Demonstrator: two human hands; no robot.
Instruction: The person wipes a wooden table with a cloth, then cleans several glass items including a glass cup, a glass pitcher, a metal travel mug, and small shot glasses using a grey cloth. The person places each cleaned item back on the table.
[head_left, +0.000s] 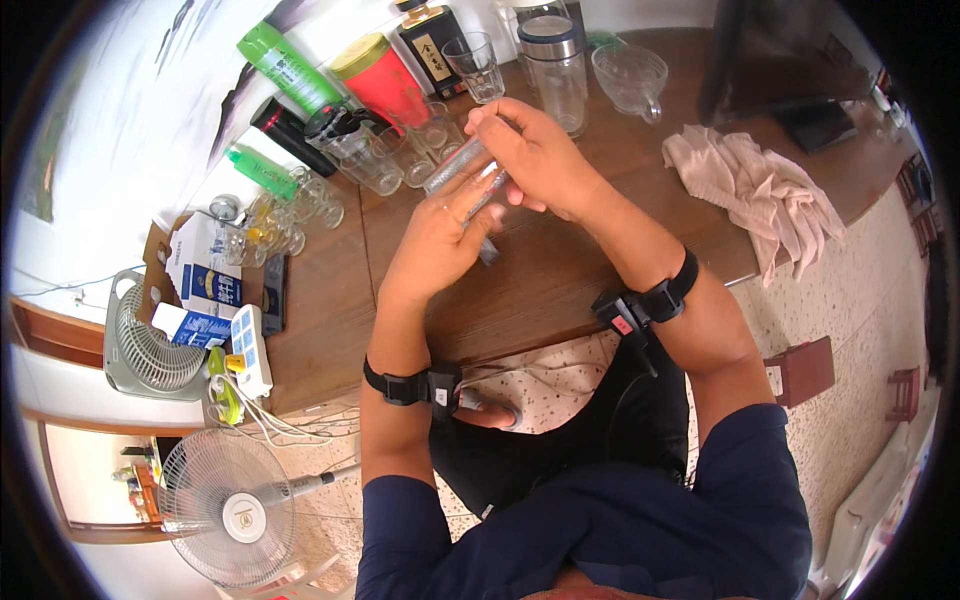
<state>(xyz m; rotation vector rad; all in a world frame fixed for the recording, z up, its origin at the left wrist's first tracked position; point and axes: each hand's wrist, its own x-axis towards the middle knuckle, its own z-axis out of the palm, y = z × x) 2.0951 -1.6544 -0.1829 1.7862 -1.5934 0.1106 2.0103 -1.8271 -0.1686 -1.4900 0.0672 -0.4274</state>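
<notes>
In front of me, over the wooden table (525, 285), my two hands meet around a silvery, tube-like object (459, 163) with a clear, shiny surface, perhaps plastic. My left hand (429, 244) lies along its near side with the fingers stretched over it. From the far side, my right hand (541, 159) grips its upper end between thumb and fingers. The fingers cover much of the object, so its exact kind cannot be told. A small translucent piece (489, 253) shows just below my left thumb; whether it belongs to the object is unclear.
Several drinking glasses (409, 159), a lidded clear bottle (553, 75) and a glass cup (630, 75) stand beyond my hands. A pink cloth (750, 187) hangs over the table's right edge. At left are a power strip (250, 349), a carton (202, 262) and a standing fan (229, 510).
</notes>
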